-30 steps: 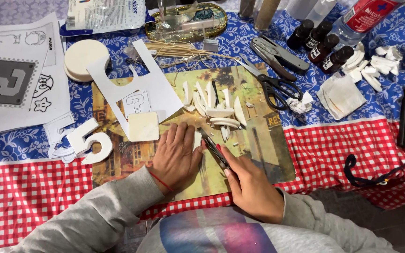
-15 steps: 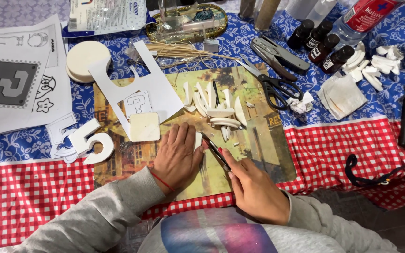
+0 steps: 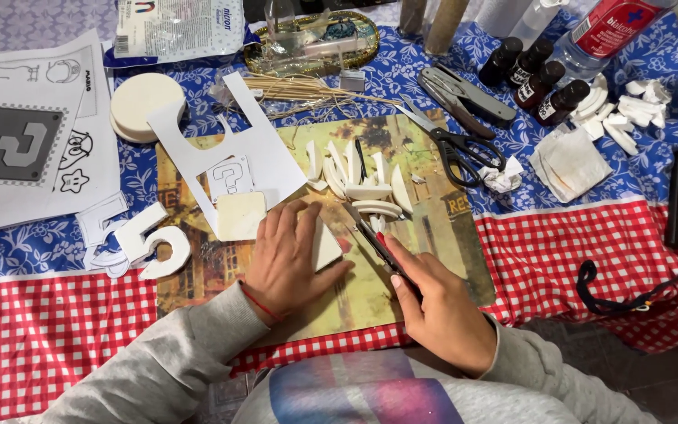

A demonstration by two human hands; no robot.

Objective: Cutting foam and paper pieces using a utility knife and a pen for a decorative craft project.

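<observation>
Person's body, head view: both arms in long, loose grey knit sleeves; bare left hand (image 3: 288, 255) with thin red string bracelet (image 3: 260, 302) just above the grey cuff; bare right hand (image 3: 441, 310); multicoloured printed garment front (image 3: 362, 392) between the sleeves.

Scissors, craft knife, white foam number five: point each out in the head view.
Scissors (image 3: 455, 148): head view, on the pivot where the blades meet the black handles.
Craft knife (image 3: 377, 245): head view, on the shaft ahead of the right hand.
White foam number five (image 3: 154, 242): head view, on its curved body.

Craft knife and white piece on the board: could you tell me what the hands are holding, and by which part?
The right hand grips the craft knife by its handle, blade end forward. The left hand lies flat on the white piece, pressing it onto the cutting board.
</observation>
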